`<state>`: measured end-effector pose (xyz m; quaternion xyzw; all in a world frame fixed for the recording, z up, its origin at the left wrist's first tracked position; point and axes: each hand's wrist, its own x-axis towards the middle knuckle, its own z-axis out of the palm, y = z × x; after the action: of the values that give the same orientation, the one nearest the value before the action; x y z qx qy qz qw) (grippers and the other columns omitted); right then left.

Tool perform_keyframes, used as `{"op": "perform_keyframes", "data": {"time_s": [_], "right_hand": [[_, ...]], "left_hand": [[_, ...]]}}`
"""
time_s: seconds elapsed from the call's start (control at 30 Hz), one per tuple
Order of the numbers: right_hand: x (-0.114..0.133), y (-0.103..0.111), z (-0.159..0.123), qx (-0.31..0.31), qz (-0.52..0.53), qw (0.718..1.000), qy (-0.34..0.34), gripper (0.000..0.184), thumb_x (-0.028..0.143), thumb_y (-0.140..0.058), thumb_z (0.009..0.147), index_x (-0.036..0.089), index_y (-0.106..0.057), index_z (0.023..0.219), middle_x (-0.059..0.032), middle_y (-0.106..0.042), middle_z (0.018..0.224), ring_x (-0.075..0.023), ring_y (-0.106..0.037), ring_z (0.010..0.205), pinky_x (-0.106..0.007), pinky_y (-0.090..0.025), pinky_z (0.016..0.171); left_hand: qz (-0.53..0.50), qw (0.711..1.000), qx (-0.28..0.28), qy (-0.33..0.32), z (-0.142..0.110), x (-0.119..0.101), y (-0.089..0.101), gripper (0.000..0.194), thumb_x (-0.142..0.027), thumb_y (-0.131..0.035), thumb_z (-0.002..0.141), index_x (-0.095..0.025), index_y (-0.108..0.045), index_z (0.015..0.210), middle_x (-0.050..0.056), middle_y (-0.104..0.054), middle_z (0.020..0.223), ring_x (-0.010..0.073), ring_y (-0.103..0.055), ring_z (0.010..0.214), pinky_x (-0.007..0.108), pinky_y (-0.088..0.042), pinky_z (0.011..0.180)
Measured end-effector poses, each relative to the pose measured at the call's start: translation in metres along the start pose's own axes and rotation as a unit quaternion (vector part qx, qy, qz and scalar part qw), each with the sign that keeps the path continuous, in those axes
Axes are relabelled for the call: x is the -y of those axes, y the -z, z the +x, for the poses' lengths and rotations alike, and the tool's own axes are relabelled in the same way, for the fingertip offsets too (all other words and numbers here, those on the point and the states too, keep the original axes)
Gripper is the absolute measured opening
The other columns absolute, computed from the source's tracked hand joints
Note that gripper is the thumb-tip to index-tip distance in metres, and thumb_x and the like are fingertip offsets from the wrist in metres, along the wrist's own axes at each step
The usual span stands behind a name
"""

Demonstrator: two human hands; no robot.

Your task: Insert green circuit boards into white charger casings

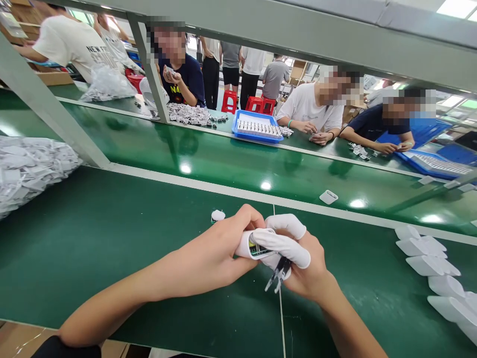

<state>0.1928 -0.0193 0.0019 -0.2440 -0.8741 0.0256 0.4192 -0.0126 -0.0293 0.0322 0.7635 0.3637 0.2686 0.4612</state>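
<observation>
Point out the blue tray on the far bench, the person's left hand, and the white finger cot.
Blue tray [255,138]: head view, on its front rim.
Left hand [212,253]: head view, on its back.
White finger cot [285,224]: head view, on its rounded middle.

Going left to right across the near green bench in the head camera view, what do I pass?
Heap of white parts → left hand → right hand → row of white moulded pieces

White finger cots, dark sleeve
</observation>
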Motion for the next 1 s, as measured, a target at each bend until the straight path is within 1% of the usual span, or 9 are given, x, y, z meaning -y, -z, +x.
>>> {"op": "perform_keyframes", "data": {"time_s": [0.2, 0.3, 0.43, 0.57, 0.7, 0.83, 0.87, 0.93, 1.0], "right_hand": [[0.003, -0.007, -0.002, -0.044, 0.059, 0.997, -0.008, 0.034, 0.011, -0.063, 0.088, 0.025, -0.063, 0.119, -0.0079, -0.062, 0.099, -0.013, -0.059, 0.062, -0.025, -0.05, 0.054], [0.01, -0.007, -0.001, -0.049, 0.05, 0.997, -0.018, 0.032, 0.015, -0.064, 0.09, 0.026, -0.063, 0.12, -0.0076, -0.063, 0.099, -0.0128, -0.061, 0.062, -0.025, -0.052, 0.056], [0.014, -0.006, 0.001, -0.095, 0.079, 0.992, -0.028, 0.028, 0.017, -0.065, 0.09, 0.026, -0.064, 0.117, -0.007, -0.062, 0.096, -0.0156, -0.065, 0.069, -0.025, -0.056, 0.059], [0.012, -0.004, -0.002, -0.075, 0.06, 0.995, -0.042, 0.025, 0.014, -0.063, 0.091, 0.028, -0.067, 0.112, -0.0056, -0.062, 0.095, -0.0168, -0.067, 0.071, -0.025, -0.055, 0.056], [0.007, -0.004, 0.0, -0.073, 0.058, 0.995, -0.022, 0.02, 0.021, -0.06, 0.094, 0.027, -0.065, 0.113, -0.0066, -0.062, 0.095, -0.0174, -0.067, 0.074, -0.026, -0.056, 0.058], [0.004, -0.005, 0.004, -0.092, 0.138, 0.985, -0.045, 0.04, 0.022, -0.069, 0.09, 0.025, -0.055, 0.127, -0.0094, -0.067, 0.103, -0.0225, -0.067, 0.095, -0.035, -0.06, 0.078], [0.004, -0.003, 0.004, -0.091, 0.163, 0.981, -0.057, 0.045, 0.022, -0.072, 0.088, 0.025, -0.053, 0.129, -0.0097, -0.068, 0.105, -0.0232, -0.068, 0.096, -0.036, -0.061, 0.078], [0.003, 0.001, 0.003, -0.085, 0.222, 0.967, -0.09, 0.047, 0.027, -0.076, 0.085, 0.026, -0.056, 0.128, -0.0081, -0.068, 0.103, -0.02, -0.068, 0.083, -0.03, -0.06, 0.064], [0.001, 0.008, 0.002, -0.089, 0.278, 0.948, -0.125, 0.035, 0.034, -0.074, 0.087, 0.027, -0.064, 0.12, -0.0055, -0.069, 0.098, -0.0146, -0.064, 0.066, -0.024, -0.054, 0.049]], "left_hand": [[-0.012, 1.0, 0.008, 0.009, 0.0, 0.0, -0.001, 0.019, -0.018, -0.058, 0.089, -0.025, -0.047, 0.103, -0.002, -0.053, 0.095, 0.0095, -0.048, 0.073, 0.019, -0.041, 0.06], [-0.021, 1.0, 0.008, -0.012, -0.001, -0.001, -0.002, 0.02, -0.017, -0.059, 0.089, -0.025, -0.046, 0.102, -0.003, -0.052, 0.094, 0.0084, -0.048, 0.072, 0.018, -0.041, 0.061], [-0.045, 0.998, -0.005, -0.045, -0.001, 0.0, -0.005, 0.02, -0.018, -0.06, 0.09, -0.025, -0.045, 0.102, -0.002, -0.052, 0.098, 0.0086, -0.049, 0.075, 0.019, -0.043, 0.064], [-0.06, 0.997, -0.008, -0.041, 0.003, 0.002, -0.008, 0.021, -0.017, -0.06, 0.089, -0.024, -0.045, 0.102, -0.001, -0.051, 0.098, 0.0086, -0.05, 0.076, 0.019, -0.044, 0.064], [-0.077, 0.996, -0.022, -0.04, 0.006, 0.004, -0.01, 0.027, -0.011, -0.062, 0.084, -0.024, -0.046, 0.101, -0.002, -0.052, 0.097, 0.0083, -0.051, 0.076, 0.017, -0.045, 0.064], [-0.113, 0.994, -0.008, -0.006, 0.008, 0.005, -0.01, 0.028, -0.01, -0.06, 0.084, -0.025, -0.044, 0.102, -0.003, -0.051, 0.092, 0.0084, -0.05, 0.071, 0.018, -0.042, 0.059], [-0.123, 0.992, -0.001, 0.002, 0.008, 0.004, -0.01, 0.027, -0.012, -0.06, 0.085, -0.025, -0.043, 0.102, -0.003, -0.051, 0.089, 0.0082, -0.049, 0.069, 0.018, -0.041, 0.057], [-0.139, 0.99, 0.009, 0.0, 0.008, 0.003, -0.01, 0.025, -0.018, -0.062, 0.087, -0.025, -0.043, 0.1, -0.004, -0.049, 0.084, 0.0076, -0.045, 0.065, 0.017, -0.039, 0.054], [-0.136, 0.991, 0.008, -0.02, 0.009, 0.004, -0.009, 0.024, -0.023, -0.064, 0.088, -0.025, -0.043, 0.1, -0.004, -0.05, 0.086, 0.0074, -0.046, 0.065, 0.017, -0.04, 0.054]]}}
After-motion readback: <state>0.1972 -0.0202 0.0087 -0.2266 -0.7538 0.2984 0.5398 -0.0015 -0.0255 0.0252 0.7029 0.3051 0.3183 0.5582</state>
